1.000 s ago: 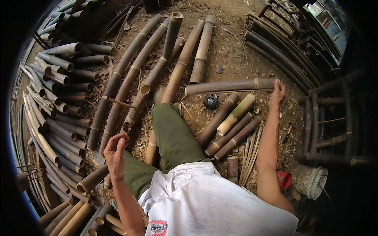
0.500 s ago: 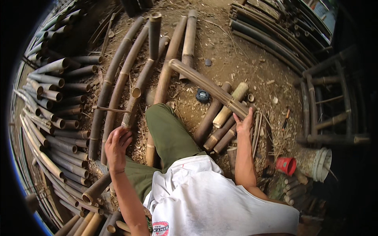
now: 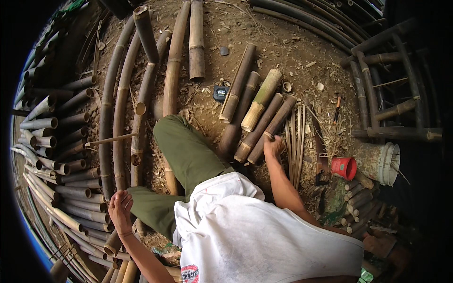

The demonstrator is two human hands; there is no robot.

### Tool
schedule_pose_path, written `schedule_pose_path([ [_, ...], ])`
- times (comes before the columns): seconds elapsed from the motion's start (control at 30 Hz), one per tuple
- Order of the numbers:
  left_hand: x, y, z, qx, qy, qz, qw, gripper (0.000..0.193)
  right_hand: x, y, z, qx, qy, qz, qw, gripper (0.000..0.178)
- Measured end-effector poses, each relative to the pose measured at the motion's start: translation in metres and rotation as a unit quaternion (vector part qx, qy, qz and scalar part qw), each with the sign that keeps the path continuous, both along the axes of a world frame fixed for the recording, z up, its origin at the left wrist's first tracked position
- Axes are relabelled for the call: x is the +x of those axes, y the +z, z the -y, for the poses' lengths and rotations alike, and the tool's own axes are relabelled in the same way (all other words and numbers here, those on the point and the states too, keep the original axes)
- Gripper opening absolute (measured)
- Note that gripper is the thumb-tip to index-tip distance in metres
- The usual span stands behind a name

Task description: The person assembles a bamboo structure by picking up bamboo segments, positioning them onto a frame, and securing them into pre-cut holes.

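Note:
My right hand is closed round the near part of a short brown bamboo piece, the rightmost of a slanting row on the ground. Beside it lie another dark bamboo piece, a pale, partly scraped bamboo piece and a long dark one. At the row's left rests a split-edged bamboo length. My left hand hovers by my left knee, near the lower ends of long bamboo poles. Its fingers are loosely bent, with nothing visible in them.
A black tape measure lies left of the row. Thin bamboo strips, an orange-handled tool, a red pot and a white bucket are rightward. Stacked bamboo lines the left; a bamboo frame stands right.
The split-edged bamboo length, earlier raised at a slant on my right hand, now lies in the row. My right hand moved left onto the short piece; my left hand drew back toward me.

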State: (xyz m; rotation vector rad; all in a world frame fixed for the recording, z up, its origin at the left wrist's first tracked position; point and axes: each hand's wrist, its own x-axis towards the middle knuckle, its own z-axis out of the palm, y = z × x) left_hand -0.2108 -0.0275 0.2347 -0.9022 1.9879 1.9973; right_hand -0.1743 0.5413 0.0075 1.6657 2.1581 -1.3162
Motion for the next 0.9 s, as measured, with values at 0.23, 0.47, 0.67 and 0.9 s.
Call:
schedule_pose_path([
  [0.23, -0.025, 0.005, -0.030, -0.024, -0.065, -0.003, 0.998, 0.034, 0.016, -0.013, 0.000, -0.039, -0.136, -0.009, 0.990, 0.078],
  [0.47, -0.052, 0.015, -0.091, 0.061, -0.144, -0.057, 0.986, 0.037, -0.026, 0.135, 0.040, -0.288, 0.057, -0.314, 0.903, 0.048],
  [0.67, -0.089, 0.049, -0.153, 0.263, -0.141, -0.247, 0.922, 0.081, -0.080, 0.238, 0.125, -0.139, 0.503, -0.315, 0.793, 0.077],
  [0.9, -0.077, 0.059, -0.092, 0.343, 0.186, -0.322, 0.863, 0.038, -0.104, 0.264, 0.185, -0.141, 0.728, -0.273, 0.613, 0.078],
])
